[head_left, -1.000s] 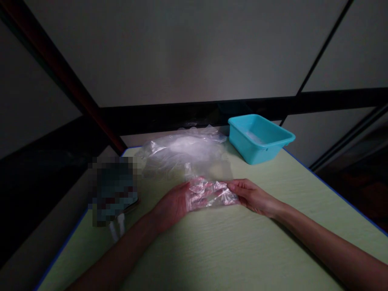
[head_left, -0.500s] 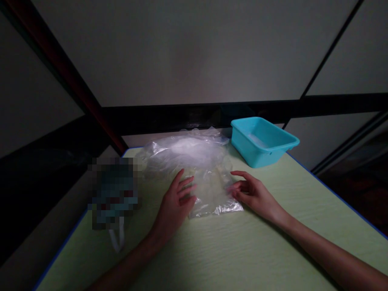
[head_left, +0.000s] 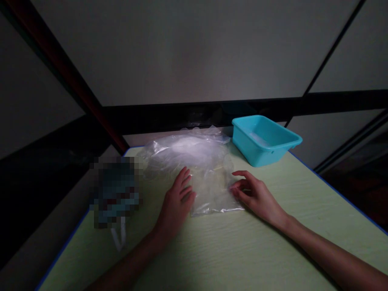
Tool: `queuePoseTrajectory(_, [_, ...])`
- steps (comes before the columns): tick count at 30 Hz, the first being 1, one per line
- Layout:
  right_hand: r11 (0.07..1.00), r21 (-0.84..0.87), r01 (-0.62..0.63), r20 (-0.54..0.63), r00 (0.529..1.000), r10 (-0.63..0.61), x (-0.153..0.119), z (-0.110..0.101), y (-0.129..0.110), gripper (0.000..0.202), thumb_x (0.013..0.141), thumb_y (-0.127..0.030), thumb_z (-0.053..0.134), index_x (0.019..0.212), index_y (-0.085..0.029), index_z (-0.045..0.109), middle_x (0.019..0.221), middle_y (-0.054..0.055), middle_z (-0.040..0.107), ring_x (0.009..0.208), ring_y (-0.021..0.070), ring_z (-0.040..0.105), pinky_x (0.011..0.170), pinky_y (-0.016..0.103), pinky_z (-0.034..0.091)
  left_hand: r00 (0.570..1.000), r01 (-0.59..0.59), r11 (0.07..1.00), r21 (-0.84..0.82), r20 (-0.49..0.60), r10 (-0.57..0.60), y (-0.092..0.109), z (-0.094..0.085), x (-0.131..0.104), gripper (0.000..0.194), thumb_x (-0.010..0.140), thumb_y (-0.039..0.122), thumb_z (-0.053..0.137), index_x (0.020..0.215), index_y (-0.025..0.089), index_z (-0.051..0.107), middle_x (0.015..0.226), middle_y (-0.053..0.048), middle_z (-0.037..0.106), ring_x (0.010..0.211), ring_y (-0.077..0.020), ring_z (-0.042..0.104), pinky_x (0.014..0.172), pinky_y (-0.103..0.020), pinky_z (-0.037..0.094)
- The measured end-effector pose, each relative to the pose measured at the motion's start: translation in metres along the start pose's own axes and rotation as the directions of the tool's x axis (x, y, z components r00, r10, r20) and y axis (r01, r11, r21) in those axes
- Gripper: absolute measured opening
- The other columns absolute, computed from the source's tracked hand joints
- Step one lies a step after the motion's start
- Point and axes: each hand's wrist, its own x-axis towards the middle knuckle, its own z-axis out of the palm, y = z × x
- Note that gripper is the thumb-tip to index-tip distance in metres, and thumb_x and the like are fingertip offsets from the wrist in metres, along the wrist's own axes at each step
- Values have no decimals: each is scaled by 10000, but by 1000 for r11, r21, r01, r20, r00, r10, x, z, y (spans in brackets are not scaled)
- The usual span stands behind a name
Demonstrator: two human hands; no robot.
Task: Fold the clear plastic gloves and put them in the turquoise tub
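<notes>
Clear plastic bag (head_left: 209, 198) lying flat on the counter (head_left: 218, 250), near-left of the turquoise basin (head_left: 253, 155), its long axis indeterminate, between the loosely spread left hand (head_left: 176, 206), farther from the basin, and the basin-side right hand (head_left: 257, 199), curled at the bag's edge, pinch uncertain

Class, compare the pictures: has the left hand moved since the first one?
Yes: judged against the turquoise basin, the left hand has shifted left, farther from it, its fingers no longer seen through the clear plastic bag.
</notes>
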Motion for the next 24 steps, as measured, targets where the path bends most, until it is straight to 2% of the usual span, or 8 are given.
queuePoseTrajectory(3, [997, -65, 38, -43, 998, -41, 1, -3, 1, 304, 794, -198, 479, 1088, -176, 405, 842, 50, 587, 717, 160, 585, 588, 272, 499, 993, -81, 980, 182, -66, 94, 0, -2, -5, 549, 772, 164, 518, 1287, 187, 332, 1367, -82, 351, 1221, -226, 373, 1000, -374, 325])
queuePoseTrajectory(5, [978, -188, 88, -82, 991, -105, 0, -6, -3, 278, 803, -185, 460, 1078, -171, 426, 908, 75, 582, 751, 170, 585, 630, 299, 508, 981, -173, 929, 327, -32, 194, 2, -3, -11, 514, 794, 170, 495, 1285, 200, 345, 1359, -71, 372, 1222, -227, 374, 1017, -389, 304])
queuePoseTrajectory(7, [926, -340, 165, -60, 979, -196, -2, -8, -9, 251, 822, -174, 430, 1070, -168, 464, 984, 100, 575, 831, 190, 582, 720, 340, 503, 949, -314, 840, 443, 109, 297, 4, -3, -19, 500, 818, 178, 460, 1301, 211, 332, 1372, -67, 364, 1247, -223, 343, 1035, -396, 281])
queuePoseTrajectory(9, [848, -458, 268, 68, 961, -267, -6, -8, -16, 293, 845, -189, 412, 1129, -155, 476, 1111, 129, 548, 995, 221, 541, 851, 383, 459, 893, -447, 729, 519, 296, 338, 7, 0, -27, 514, 830, 191, 438, 1325, 192, 302, 1405, -81, 313, 1278, -226, 287, 1049, -404, 257])
queuePoseTrajectory(12, [719, -542, 434, 342, 896, -283, -14, -3, -22, 512, 863, -323, 439, 1317, -110, 336, 1347, 162, 370, 1234, 264, 345, 1022, 447, 291, 816, -565, 583, 584, 501, 289, 10, 4, -35, 579, 828, 244, 450, 1354, 117, 243, 1433, -128, 233, 1309, -240, 204, 1057, -419, 235])
queuePoseTrajectory(15, [646, -554, 525, 498, 831, -248, -19, 4, -20, 732, 839, -500, 431, 1381, -72, 188, 1417, 185, 201, 1303, 282, 184, 1063, 473, 173, 788, -599, 507, 620, 571, 232, 9, 5, -40, 628, 835, 320, 447, 1365, 88, 203, 1438, -150, 193, 1317, -240, 166, 1058, -412, 230])
queuePoseTrajectory(19, [643, -553, 530, 542, 815, -206, -21, 7, -15, 827, 812, -586, 402, 1385, -48, 146, 1417, 206, 147, 1311, 284, 121, 1067, 464, 155, 785, -603, 460, 651, 587, 198, 6, 2, -43, 627, 847, 347, 424, 1366, 77, 197, 1440, -160, 170, 1318, -239, 148, 1060, -394, 228])
queuePoseTrajectory(24, [632, -565, 530, 565, 807, -172, -20, 4, -15, 831, 817, -609, 359, 1386, -49, 128, 1421, 201, 110, 1316, 274, 87, 1068, 463, 146, 779, -607, 432, 667, 608, 154, 6, -1, -45, 646, 834, 366, 446, 1361, 72, 215, 1441, -163, 162, 1320, -247, 131, 1060, -395, 229])
